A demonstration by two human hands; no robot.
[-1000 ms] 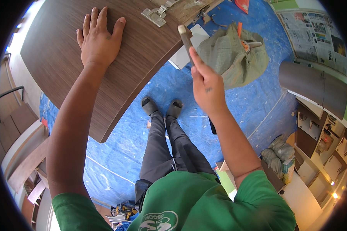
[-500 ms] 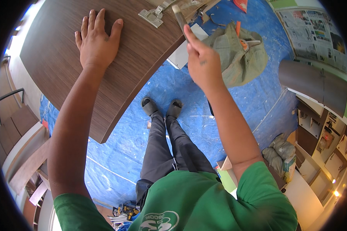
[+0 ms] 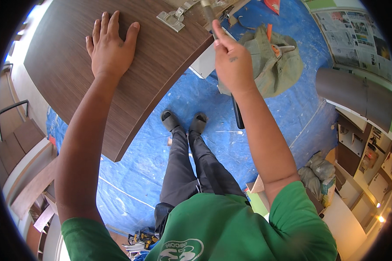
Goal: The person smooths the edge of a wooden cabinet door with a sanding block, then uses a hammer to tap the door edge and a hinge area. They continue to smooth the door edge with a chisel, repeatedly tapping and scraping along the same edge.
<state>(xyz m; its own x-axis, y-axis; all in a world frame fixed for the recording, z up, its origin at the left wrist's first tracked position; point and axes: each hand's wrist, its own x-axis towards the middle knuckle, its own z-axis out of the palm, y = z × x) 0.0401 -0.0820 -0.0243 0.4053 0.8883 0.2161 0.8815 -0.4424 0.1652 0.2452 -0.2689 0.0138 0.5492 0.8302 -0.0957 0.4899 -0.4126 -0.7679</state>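
My left hand lies flat, fingers spread, on a dark brown wood-grain panel. Near the panel's far edge a metal cabinet hinge is attached. My right hand is closed around a hammer, its index finger stretched along the shaft. The black grip end of the hammer sticks out below my wrist. Its far end reaches the top of the view, beside the hinge, where its shape is hard to make out. Whether it touches anything there I cannot tell.
A blue tarp covers the floor under my feet. A greenish-grey cloth bag with an orange-handled tool lies right of the panel, by a white box. At right are a dark curved panel and shelving; power tools lie at lower left.
My right hand has shifted slightly right and nearer, and the hammer has tilted so that its black grip now shows below my wrist. My left hand stays on the panel.
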